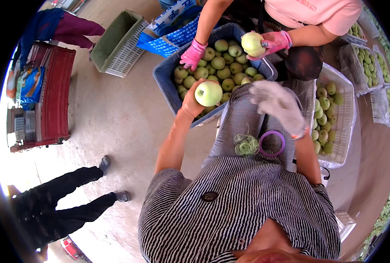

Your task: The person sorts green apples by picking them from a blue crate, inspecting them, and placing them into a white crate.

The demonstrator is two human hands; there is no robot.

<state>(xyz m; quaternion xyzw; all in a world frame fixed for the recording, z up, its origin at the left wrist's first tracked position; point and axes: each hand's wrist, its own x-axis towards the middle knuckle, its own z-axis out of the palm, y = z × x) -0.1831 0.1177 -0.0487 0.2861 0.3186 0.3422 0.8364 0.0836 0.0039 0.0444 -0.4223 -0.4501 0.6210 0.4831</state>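
My bare left hand (190, 102) holds a pale green apple (208, 93) over the near left part of a blue plastic crate (168, 88) filled with green apples (218, 63). Over my lap is my right hand (275, 102) in a light knitted glove, blurred by motion, with thumb and fingers apart and nothing seen in it. A tangle of green twine (246, 144) and a purple tape ring (272, 143) lie on my lap. To my right stands a white plastic crate (346, 131), lined with film and partly filled with apples (325, 111).
Across the blue crate, a person in pink gloves (195, 54) reaches in with one hand and holds an apple (253, 44) in the other. A blue woven bag (168, 37) and a green-lined crate (116, 46) stand beyond. Filled crates (366, 65) stand far right. People (66, 200) stand left.
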